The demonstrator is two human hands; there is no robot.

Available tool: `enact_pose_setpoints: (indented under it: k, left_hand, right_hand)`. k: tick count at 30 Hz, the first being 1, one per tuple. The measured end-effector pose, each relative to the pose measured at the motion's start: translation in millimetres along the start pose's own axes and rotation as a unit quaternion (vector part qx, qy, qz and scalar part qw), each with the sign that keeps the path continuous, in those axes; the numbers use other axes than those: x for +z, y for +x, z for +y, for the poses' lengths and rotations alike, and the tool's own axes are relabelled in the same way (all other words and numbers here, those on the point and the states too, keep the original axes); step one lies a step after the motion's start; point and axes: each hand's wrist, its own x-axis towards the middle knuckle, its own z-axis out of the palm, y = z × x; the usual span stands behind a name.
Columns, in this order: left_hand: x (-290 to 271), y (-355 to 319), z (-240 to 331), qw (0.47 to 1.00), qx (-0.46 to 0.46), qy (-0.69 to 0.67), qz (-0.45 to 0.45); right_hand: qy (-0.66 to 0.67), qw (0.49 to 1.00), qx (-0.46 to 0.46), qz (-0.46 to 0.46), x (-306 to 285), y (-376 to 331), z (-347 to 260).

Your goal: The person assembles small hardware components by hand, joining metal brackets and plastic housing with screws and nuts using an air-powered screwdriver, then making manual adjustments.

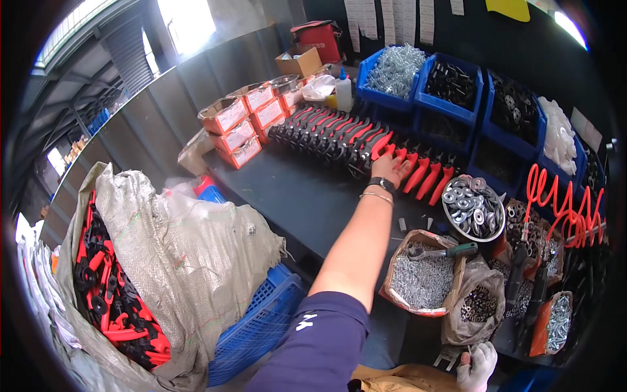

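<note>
Partway, apparently: red-handled tools point(428, 180) lined along counter point(277, 196), parts point(111, 287) remaining in sack point(176, 261); left hand point(391, 170) at row, right hand point(479, 370) apart; grip of both hands' fingers indeterminable.

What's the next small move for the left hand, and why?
Probably close the left hand on just one of the red handles: it is at their row, they sit close together, and its grip can't be made out. The right hand is away, below the bag of small parts.
</note>
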Motion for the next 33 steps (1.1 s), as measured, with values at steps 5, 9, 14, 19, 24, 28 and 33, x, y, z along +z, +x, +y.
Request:
enact_pose_setpoints:
  k: [5, 9, 14, 19, 24, 28, 33]
  left_hand:
    - [-48.1, -74.0, 29.3, 0.968, 0.101, 0.217, -0.080]
    - [-123.1, -186.5, 43.2, 0.929, 0.237, 0.284, -0.007]
    - [-168.1, -346.3, 21.8, 0.678, 0.393, 0.618, -0.057]
    - [-144.4, -496.8, 122.7, 0.220, 0.713, 0.612, 0.262]
    - [-171.6, -530.1, 204.3, 0.294, 0.402, 0.726, 0.475]
    - [-291.4, -507.1, 272.6, -0.227, 0.254, 0.851, 0.400]
    - [-206.0, -500.7, 235.7, 0.025, 0.692, 0.605, 0.393]
  right_hand:
    - [0.002, 1.000, -0.005, 0.028, 4.5, -8.8, 1.8]
    - [0.006, 0.999, -0.017, 0.031, 23.5, -16.1, 11.8]
    - [-0.031, 0.997, -0.053, 0.045, 7.5, -4.1, -0.1]
    - [-0.036, 0.998, -0.044, 0.012, 4.3, -8.7, -0.1]
    - [0.000, 0.995, -0.029, 0.091, 14.2, -38.6, 16.7]
    - [0.118, 0.989, 0.014, 0.093, -10.7, -35.5, 15.9]
    - [0.442, 0.855, 0.184, 0.199, -50.7, -30.5, 48.5]
